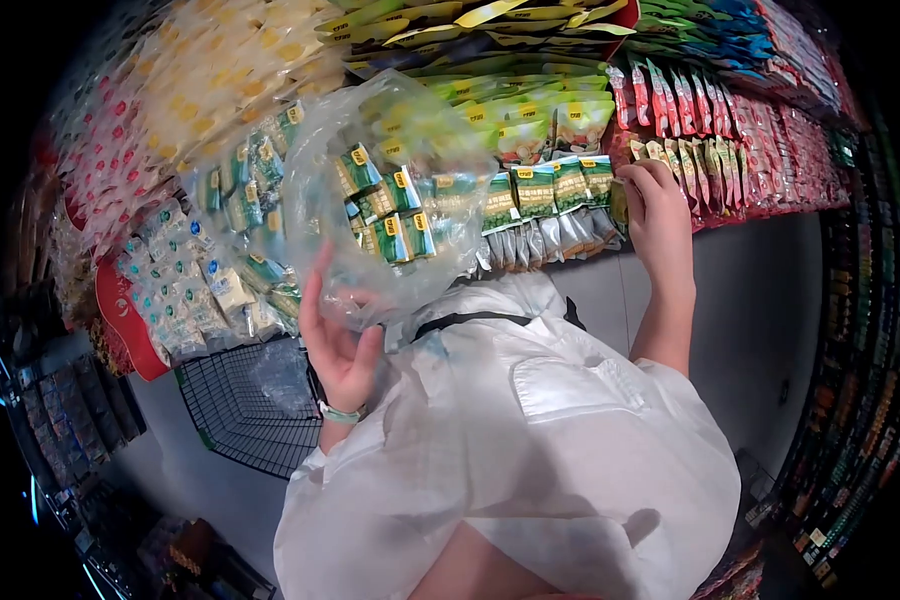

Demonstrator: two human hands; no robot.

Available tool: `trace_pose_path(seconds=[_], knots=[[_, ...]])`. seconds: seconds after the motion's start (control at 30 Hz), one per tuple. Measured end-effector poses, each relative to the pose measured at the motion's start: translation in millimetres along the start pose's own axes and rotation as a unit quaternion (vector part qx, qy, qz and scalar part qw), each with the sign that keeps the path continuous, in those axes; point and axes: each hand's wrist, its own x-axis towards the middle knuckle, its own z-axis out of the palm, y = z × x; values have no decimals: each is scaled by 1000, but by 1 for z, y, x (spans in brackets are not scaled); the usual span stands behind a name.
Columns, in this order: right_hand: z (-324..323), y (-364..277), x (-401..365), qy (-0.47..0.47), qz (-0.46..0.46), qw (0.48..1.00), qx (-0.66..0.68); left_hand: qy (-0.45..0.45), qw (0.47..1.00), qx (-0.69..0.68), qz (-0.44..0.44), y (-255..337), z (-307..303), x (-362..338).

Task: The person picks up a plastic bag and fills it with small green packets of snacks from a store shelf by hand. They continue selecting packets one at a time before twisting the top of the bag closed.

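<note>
A clear plastic bag is spread open in front of me, and several small green-and-yellow packets show through it. My left hand is at the bag's lower left edge, its thumb apart from the fingers, some of which are behind the film. On the right, my right hand has its fingers bent together at the end of a row of green packets. A small greenish packet is at its fingertips. Silver packets stand below that row.
A black wire shopping cart stands at the lower left beside a red display edge. Small white packets lie above it. Red packets line the right. Dark shelves rise at the far right.
</note>
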Motion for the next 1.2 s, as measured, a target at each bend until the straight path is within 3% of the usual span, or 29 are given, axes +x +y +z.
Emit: trace_pose_path(seconds=[0.13, 0.33, 0.53, 0.57, 0.7, 0.83, 0.93, 0.97, 1.07, 1.1, 1.13, 1.2], knots=[[-10, 0, -1, -115, 16, 992, -56, -10, 1000, -24, -6, 1, -5, -1], [-1, 5, 1, -153, -6, 985, -82, 17, 999, 22, 31, 3, -5, 3], [-15, 2, 8, -150, -21, 987, -53, 18, 999, 24, 34, 2, -7, 1], [-14, 7, 8, -115, -55, 990, -56, 16, 999, 23, 33, 2, -7, 1], [-31, 3, 14, -133, -23, 990, 44, -6, 998, 51, 23, 6, -8, 1], [-39, -4, 18, -114, -29, 991, 57, -17, 998, 55, 26, 6, -12, 0], [-37, -2, 22, -43, -105, 992, 54, 17, 999, 25, 18, 11, -7, -1], [-37, -4, 26, -42, -114, 989, 83, 30, 999, 14, 15, 12, -6, -1], [-11, -20, 28, -21, 38, 944, 328, 33, 999, 21, 14, 11, -7, -3], [-2, -31, 33, -43, 26, 933, 355, 35, 999, 24, 14, 11, -6, -3], [3, -56, 36, -78, 90, 895, 431, 36, 999, 26, 15, 11, -4, -4], [28, -85, 47, -150, 106, 833, 521, 32, 999, 31, 16, 12, -3, -3]])
